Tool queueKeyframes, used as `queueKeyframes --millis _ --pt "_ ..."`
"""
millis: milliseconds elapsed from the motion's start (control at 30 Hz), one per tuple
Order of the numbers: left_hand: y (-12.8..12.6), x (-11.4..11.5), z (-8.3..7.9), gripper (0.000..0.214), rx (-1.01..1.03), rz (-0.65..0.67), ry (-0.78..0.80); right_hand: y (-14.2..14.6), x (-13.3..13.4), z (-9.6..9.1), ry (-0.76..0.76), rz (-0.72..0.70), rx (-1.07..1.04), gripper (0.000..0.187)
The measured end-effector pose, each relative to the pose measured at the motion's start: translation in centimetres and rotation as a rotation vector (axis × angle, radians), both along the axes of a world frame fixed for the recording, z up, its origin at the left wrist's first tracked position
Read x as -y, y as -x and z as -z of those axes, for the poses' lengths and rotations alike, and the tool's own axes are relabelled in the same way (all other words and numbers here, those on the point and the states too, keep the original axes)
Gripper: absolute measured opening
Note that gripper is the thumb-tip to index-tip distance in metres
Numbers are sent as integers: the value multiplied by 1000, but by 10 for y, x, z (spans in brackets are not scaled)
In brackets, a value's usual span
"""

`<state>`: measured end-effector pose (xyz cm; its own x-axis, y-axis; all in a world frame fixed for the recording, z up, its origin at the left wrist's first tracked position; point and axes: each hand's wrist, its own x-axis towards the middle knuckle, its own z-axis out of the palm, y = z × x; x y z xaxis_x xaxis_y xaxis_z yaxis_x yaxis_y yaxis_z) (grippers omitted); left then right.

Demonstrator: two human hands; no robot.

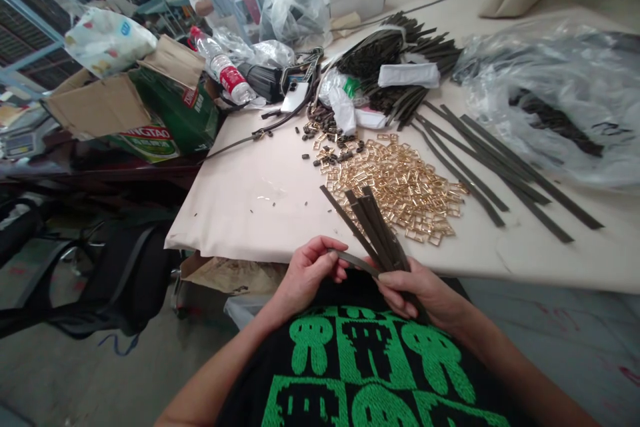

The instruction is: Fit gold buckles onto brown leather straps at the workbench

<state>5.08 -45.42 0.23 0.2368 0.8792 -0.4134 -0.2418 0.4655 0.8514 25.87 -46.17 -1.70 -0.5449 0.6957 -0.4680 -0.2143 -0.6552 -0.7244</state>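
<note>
Gold buckles lie heaped beyond the held strips.

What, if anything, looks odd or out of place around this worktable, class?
The drink bottle leans over instead of standing upright, odd among the work materials. Small dark pieces lie scattered on the table, strayed from the pile beside the gold buckles. Nothing looks plainly damaged.

1 camera on the person's head looks forward and down, from above and behind the left hand and right hand. The view is wide: the shirt lies nearer than the 2 hands, the table reaches beyond them.
</note>
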Motion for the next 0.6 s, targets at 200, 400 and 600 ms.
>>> queueKeyframes --millis 200,400,600 --pt "-5 -1 2 23 87 71 10 0 -3 9 93 -37 -196 35" --pt "-6 -5 7 25 110 77 23 0 -2 13 43 -34 -185 30" --pt "-21 -13 8 46 129 162 -132 8 -15 -17 -288 275 -38 24"
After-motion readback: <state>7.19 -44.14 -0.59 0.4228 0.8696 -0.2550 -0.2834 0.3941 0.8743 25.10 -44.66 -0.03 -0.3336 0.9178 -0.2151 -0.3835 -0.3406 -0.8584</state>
